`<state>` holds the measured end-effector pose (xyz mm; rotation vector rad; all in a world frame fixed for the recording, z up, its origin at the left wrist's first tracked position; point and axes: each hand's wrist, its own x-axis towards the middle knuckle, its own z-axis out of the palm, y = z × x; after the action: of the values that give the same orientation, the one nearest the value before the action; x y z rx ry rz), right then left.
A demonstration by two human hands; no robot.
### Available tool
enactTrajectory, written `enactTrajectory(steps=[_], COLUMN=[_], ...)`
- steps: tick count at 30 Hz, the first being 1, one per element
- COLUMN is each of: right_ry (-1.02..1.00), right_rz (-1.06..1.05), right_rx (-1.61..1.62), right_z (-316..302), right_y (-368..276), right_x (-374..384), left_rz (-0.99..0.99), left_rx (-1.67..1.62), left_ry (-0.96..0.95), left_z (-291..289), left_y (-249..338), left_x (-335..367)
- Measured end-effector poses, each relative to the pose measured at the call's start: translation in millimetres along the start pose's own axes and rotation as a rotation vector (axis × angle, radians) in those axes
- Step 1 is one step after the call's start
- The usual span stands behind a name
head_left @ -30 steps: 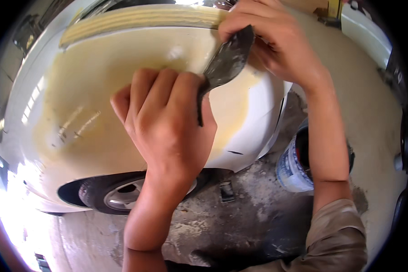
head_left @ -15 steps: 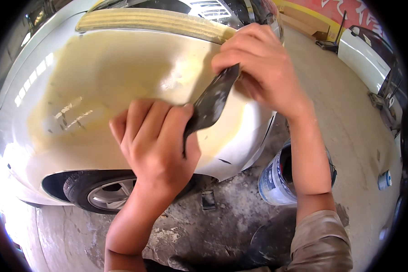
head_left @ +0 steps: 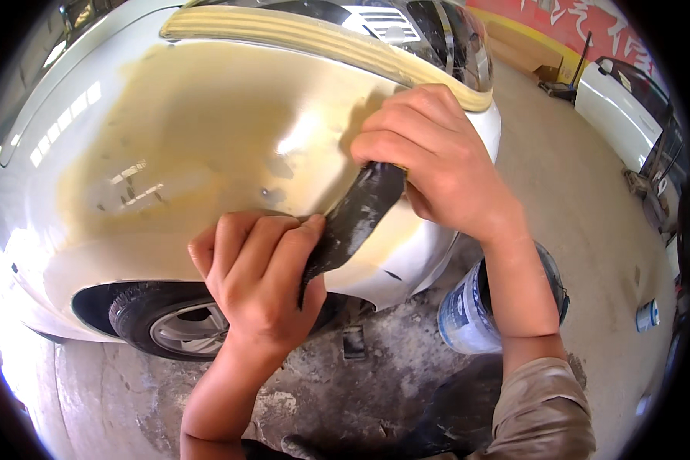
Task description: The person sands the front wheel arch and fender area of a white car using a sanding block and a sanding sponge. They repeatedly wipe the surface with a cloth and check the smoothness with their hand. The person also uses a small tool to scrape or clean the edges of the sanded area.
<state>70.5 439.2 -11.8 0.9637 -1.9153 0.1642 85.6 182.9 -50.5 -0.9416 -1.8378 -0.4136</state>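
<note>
A dark, smudged strip of sandpaper (head_left: 358,218) is stretched between my hands in front of a silver car fender (head_left: 207,130) with dull yellowish sanded patches. My left hand (head_left: 261,268) grips the lower left end, fingers curled over it above the wheel arch. Higher up and to the right, my right hand (head_left: 448,161) pinches the other end, thumb hidden underneath. The strip bends slightly along its length. Whether it touches the panel, I cannot tell.
Below the fender is a wheel (head_left: 184,330). A blue-and-white bucket (head_left: 464,310) stands beneath my right forearm. A small dark pad (head_left: 354,343) lies on the concrete floor. Farther right are a detached car door (head_left: 613,111) and a blue can (head_left: 647,315).
Both hands have moved down across the fender with the sandpaper still held between them, the right hand more noticeably. The car sits slightly shifted in the picture.
</note>
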Motion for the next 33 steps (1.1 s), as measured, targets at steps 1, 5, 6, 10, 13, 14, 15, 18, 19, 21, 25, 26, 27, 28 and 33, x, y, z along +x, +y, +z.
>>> enactTrajectory(steps=[1,5,6,10,13,14,15,18,19,21,25,26,27,28,33], right_ry=[0.026,0.034,0.02,0.132,0.156,0.169,0.133,0.118,0.154,0.158,0.164,0.132,0.135,0.138,0.053], right_rz=[0.027,0.011,0.003,0.057,0.108,0.091,0.091,0.019,0.03,0.008,0.027,0.028,0.037,0.048,0.068], right_rx=[0.022,-0.023,-0.063,-0.123,-0.15,-0.141,-0.108,0.016,0.03,0.029,-0.056,-0.111,-0.102,-0.091,-0.05], right_z=[3.1,4.1,2.3,-11.9,-19.4,-19.3,-16.6,-0.6,2.4,5.5,-9.4,-17.6,-20.4,-23.0,-13.9], right_y=[-1.8,8.0,12.3,36.4,42.5,40.5,36.3,22.6,20.8,20.9,42.3,50.4,56.2,60.8,56.6], right_x=[-2.4,-12.6,-14.3,-12.4,-12.9,-13.7,-14.8,-14.1,-13.6,-13.9,-19.1,-20.0,-20.1,-19.1,-14.7], left_rz=[-0.002,0.02,-0.006,-0.007,0.005,0.017,-0.012,0.013,0.073,0.028,0.065,0.073,0.063,0.077,0.045], left_rx=[0.006,-0.013,-0.01,0.009,0.016,0.016,0.012,0.054,0.098,0.068,0.039,0.058,0.079,0.076,0.045], left_ry=[-0.02,0.0,-0.012,0.018,0.021,0.024,-0.008,-0.035,-0.013,-0.046,-0.027,-0.024,-0.052,-0.027,-0.046], left_z=[-3.3,1.4,5.0,33.0,43.0,41.1,37.1,9.5,3.6,-0.8,27.8,37.7,44.1,47.1,16.6], left_y=[-0.5,2.6,4.9,15.8,18.5,17.8,16.7,11.1,9.6,7.2,9.0,10.9,11.8,12.6,9.7], left_x=[-3.6,4.5,10.8,42.7,51.4,49.6,45.7,26.9,22.4,20.0,40.5,46.9,51.9,54.5,35.4])
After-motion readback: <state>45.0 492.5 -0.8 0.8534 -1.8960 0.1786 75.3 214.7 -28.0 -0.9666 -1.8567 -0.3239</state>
